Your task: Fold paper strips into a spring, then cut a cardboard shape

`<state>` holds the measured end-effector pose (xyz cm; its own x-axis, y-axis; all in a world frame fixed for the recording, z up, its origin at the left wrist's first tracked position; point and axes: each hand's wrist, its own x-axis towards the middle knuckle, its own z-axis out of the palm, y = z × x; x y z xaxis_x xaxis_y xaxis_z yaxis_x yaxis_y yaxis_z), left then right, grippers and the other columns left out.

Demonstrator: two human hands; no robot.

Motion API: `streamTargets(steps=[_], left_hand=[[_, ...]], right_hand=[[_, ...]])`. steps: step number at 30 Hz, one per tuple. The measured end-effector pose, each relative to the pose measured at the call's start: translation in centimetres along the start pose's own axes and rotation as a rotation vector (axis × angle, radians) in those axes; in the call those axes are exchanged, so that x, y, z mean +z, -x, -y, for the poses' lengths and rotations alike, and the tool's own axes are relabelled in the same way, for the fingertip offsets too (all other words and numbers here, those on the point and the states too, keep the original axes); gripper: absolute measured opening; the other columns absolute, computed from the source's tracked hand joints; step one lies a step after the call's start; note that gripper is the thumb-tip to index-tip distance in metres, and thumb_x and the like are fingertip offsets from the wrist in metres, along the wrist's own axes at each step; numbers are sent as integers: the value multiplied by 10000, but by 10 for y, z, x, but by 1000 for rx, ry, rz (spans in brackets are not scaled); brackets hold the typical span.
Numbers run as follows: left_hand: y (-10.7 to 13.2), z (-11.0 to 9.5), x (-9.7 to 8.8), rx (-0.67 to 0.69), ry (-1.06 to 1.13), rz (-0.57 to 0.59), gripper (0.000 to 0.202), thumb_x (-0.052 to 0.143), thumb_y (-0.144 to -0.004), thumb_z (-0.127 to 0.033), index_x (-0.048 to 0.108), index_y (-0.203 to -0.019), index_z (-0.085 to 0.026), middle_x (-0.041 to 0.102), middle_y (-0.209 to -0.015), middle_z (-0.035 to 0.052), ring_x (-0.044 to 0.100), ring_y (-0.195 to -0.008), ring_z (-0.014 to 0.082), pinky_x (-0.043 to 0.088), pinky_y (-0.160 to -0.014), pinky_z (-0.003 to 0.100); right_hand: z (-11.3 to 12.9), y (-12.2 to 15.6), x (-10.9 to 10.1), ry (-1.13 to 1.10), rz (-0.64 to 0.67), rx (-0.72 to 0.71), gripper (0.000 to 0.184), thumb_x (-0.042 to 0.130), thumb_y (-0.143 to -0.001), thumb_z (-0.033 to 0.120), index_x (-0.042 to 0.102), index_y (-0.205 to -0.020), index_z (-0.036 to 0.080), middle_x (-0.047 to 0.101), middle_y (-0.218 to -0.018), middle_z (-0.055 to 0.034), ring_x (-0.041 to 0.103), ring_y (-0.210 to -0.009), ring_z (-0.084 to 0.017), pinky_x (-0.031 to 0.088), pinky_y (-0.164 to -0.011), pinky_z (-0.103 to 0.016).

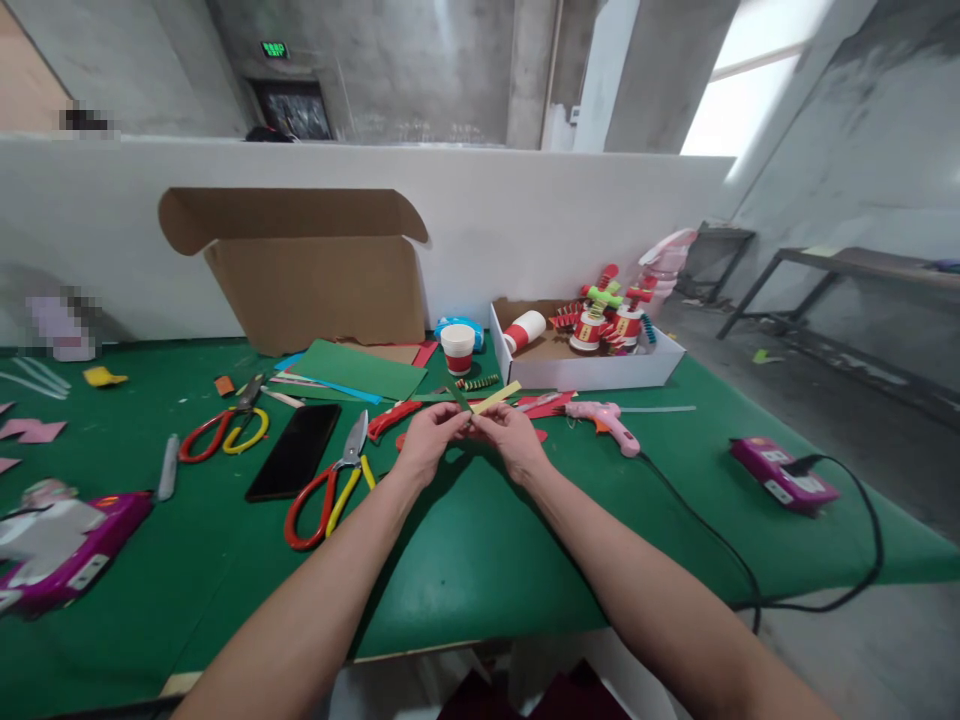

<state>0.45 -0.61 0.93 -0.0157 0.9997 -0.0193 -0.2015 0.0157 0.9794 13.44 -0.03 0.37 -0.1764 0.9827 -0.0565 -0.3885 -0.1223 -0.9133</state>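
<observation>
Head view: left hand [426, 442] and right hand [516, 440] fingers pinch paper strips [493, 399].

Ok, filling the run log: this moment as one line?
left hand, right hand: pinch crossed paper strips | under them: green table | nearest: red-yellow scissors, by left hand

Low white partition [525, 200] behind the green-covered surface [465, 560], grey concrete wall [412, 70] beyond the partition, green lit sign [274, 49] above a dark doorway [292, 108] past its left half, bright window [742, 90] above its right end, dark metal bench [862, 265] and grey floor [825, 400] to its right.
</observation>
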Motion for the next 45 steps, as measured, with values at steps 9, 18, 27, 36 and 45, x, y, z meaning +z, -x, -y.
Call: streamTargets(steps=[9,18,27,36,45], left_hand=[[0,-4,-3,14,20,13,390,821,-507,-442,611,-665,-154,575,-599,-37,512,-551,85,415,-568,224],[3,-7,-1,42,-24,49,354,816,-520,-423,628,-643,-149,582,-592,-32,508,-550,86,408,-571,220],[3,-7,0,36,-26,-23,348,831,-478,-402,644,-612,-142,578,-563,-34,483,-538,84,375,-550,214],[2,-7,0,-6,54,-56,378,869,-374,-362,678,-610,-137,623,-591,-8,511,-544,100,382,-543,224],[-1,-1,-4,-6,66,-39,400,876,-390,-402,714,-645,-140,643,-595,9,528,-545,113,409,-558,245]], right_hand=[[6,-5,-8,-140,29,173,228,804,-601,234,608,-697,168,659,-658,24,596,-557,-74,515,-661,-240],[1,-6,-11,-171,108,185,291,847,-579,254,626,-746,165,662,-644,28,601,-571,-74,519,-678,-232],[5,-2,-7,-131,89,121,346,868,-542,321,621,-732,172,649,-632,38,590,-566,-75,522,-657,-243],[9,0,-6,-99,66,106,392,889,-479,311,625,-733,170,650,-650,40,593,-570,-78,526,-662,-255],[5,-3,-7,1,45,36,333,864,-527,299,629,-718,161,654,-666,26,610,-595,-91,521,-678,-267]])
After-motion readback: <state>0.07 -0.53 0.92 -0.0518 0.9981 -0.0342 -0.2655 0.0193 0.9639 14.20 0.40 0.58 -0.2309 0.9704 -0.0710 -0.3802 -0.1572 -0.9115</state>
